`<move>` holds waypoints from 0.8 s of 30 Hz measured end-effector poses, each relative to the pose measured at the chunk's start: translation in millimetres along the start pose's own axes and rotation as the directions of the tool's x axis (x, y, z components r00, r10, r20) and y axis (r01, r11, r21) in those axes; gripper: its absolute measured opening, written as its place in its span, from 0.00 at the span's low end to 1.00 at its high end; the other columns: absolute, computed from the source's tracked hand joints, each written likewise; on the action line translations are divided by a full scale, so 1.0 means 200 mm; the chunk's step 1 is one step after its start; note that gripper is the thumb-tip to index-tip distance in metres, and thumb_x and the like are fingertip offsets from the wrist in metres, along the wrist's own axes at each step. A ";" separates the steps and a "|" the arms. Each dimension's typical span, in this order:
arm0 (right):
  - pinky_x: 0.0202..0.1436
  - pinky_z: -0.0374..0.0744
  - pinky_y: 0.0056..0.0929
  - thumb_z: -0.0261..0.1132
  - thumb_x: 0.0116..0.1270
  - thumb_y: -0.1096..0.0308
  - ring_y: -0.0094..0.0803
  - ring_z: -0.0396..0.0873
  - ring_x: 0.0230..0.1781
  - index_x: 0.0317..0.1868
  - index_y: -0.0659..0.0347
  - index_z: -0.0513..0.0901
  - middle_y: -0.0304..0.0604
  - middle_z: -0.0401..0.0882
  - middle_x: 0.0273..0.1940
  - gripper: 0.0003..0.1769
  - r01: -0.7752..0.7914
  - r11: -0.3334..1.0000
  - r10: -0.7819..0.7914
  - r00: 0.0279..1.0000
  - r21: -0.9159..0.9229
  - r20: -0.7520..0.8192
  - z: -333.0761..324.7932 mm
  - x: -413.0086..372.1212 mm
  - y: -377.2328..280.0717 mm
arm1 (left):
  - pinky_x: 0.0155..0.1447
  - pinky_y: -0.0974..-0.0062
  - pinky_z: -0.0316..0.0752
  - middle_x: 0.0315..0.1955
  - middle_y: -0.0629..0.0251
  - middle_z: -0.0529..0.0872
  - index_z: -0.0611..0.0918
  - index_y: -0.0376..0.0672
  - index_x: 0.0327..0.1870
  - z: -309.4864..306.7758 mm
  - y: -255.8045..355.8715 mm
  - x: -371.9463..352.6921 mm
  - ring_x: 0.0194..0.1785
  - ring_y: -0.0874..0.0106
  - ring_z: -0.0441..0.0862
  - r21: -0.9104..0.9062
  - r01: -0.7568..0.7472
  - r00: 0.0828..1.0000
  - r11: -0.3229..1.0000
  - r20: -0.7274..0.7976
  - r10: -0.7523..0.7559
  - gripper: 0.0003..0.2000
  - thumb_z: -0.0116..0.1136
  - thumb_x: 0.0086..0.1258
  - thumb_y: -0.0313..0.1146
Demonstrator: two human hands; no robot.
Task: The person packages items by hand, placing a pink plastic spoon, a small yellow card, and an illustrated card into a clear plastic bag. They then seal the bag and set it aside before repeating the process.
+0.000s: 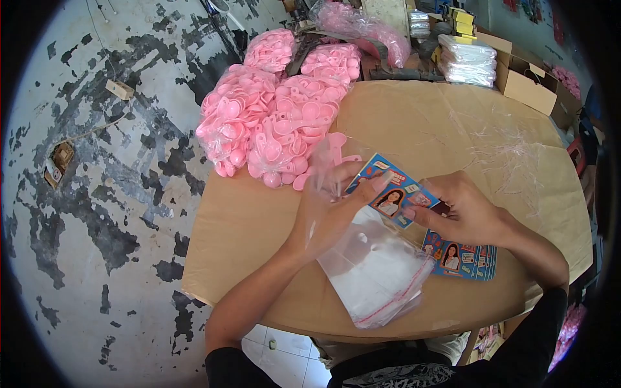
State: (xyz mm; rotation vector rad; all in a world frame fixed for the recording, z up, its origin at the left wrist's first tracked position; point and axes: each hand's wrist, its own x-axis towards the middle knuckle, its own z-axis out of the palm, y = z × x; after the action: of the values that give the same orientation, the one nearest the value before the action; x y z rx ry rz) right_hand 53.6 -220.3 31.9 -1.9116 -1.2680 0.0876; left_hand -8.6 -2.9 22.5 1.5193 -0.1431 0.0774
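A blue printed card [392,197] with a portrait on it is held between both hands above the table. My left hand [339,207] pinches its left part between thumb and fingers, with clear plastic film around the fingers. The thumb and fingers of my right hand [456,207] grip the card's right end. Below the hands lies a stack of clear plastic bags [378,275] with red-lined edges. More blue cards [462,258] are fanned under my right hand. Pink spoons [336,147] lie loose just beyond my left hand.
Clear bags full of pink spoons [284,123] are piled at the table's back left. Packs of clear bags [467,61] and an open cardboard box [529,84] stand at the back right. Thin plastic strands [508,155] are scattered on the brown tabletop [414,123]. Part of another person [590,123] shows at the right edge.
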 end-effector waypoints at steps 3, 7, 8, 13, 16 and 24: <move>0.26 0.75 0.32 0.65 0.66 0.69 0.34 0.77 0.19 0.38 0.68 0.82 0.51 0.79 0.24 0.08 -0.033 0.999 0.033 0.999 -0.002 0.032 0.00 0.00 -0.01 | 0.52 0.77 0.78 0.40 0.65 0.86 0.82 0.35 0.49 0.05 -0.03 -0.02 0.45 0.78 0.82 0.044 -0.021 1.000 0.999 -0.014 0.021 0.12 0.63 0.70 0.31; 0.27 0.76 0.33 0.64 0.66 0.69 0.37 0.77 0.19 0.40 0.68 0.82 0.52 0.79 0.24 0.09 0.021 1.000 -0.020 0.999 -0.014 0.036 0.02 -0.01 0.05 | 0.53 0.77 0.77 0.40 0.66 0.86 0.82 0.35 0.48 0.04 -0.07 -0.01 0.45 0.79 0.81 -0.017 -0.093 0.994 0.995 0.056 0.094 0.12 0.65 0.68 0.30; 0.27 0.76 0.33 0.64 0.66 0.69 0.38 0.77 0.19 0.40 0.68 0.82 0.52 0.79 0.24 0.09 0.015 1.000 -0.014 0.999 -0.014 0.036 0.03 -0.01 0.05 | 0.53 0.77 0.77 0.40 0.67 0.86 0.82 0.36 0.48 0.03 -0.07 -0.01 0.45 0.79 0.81 -0.050 -0.069 0.993 0.996 0.090 0.073 0.12 0.65 0.68 0.30; 0.29 0.77 0.32 0.64 0.67 0.70 0.36 0.78 0.21 0.41 0.68 0.82 0.52 0.80 0.26 0.08 0.004 1.000 -0.004 1.000 0.003 0.020 0.05 -0.01 0.04 | 0.39 0.82 0.78 0.38 0.69 0.86 0.81 0.36 0.51 0.01 -0.09 0.00 0.38 0.83 0.81 0.036 -0.068 0.985 0.997 0.160 0.062 0.12 0.61 0.71 0.32; 0.30 0.77 0.30 0.64 0.68 0.70 0.31 0.78 0.22 0.41 0.68 0.82 0.50 0.81 0.27 0.08 0.018 0.998 -0.014 0.998 0.068 -0.056 0.06 -0.01 0.04 | 0.36 0.83 0.77 0.37 0.70 0.86 0.82 0.37 0.50 0.02 -0.10 0.00 0.35 0.84 0.80 0.014 -0.060 0.987 0.998 0.148 0.057 0.12 0.61 0.72 0.33; 0.28 0.76 0.24 0.62 0.71 0.67 0.20 0.74 0.24 0.40 0.69 0.81 0.44 0.78 0.25 0.10 -0.044 0.982 0.072 0.986 0.184 -0.149 0.08 -0.02 0.00 | 0.40 0.81 0.76 0.37 0.71 0.85 0.82 0.40 0.49 0.08 -0.12 -0.03 0.39 0.83 0.80 -0.271 0.095 0.994 0.958 0.069 -0.079 0.14 0.61 0.72 0.41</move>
State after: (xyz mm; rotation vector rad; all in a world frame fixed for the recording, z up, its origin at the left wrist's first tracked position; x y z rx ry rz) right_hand 43.6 -213.1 19.7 -1.7637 -1.0638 0.0797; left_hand -13.0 -20.3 -0.6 1.2493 -0.1273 -0.0553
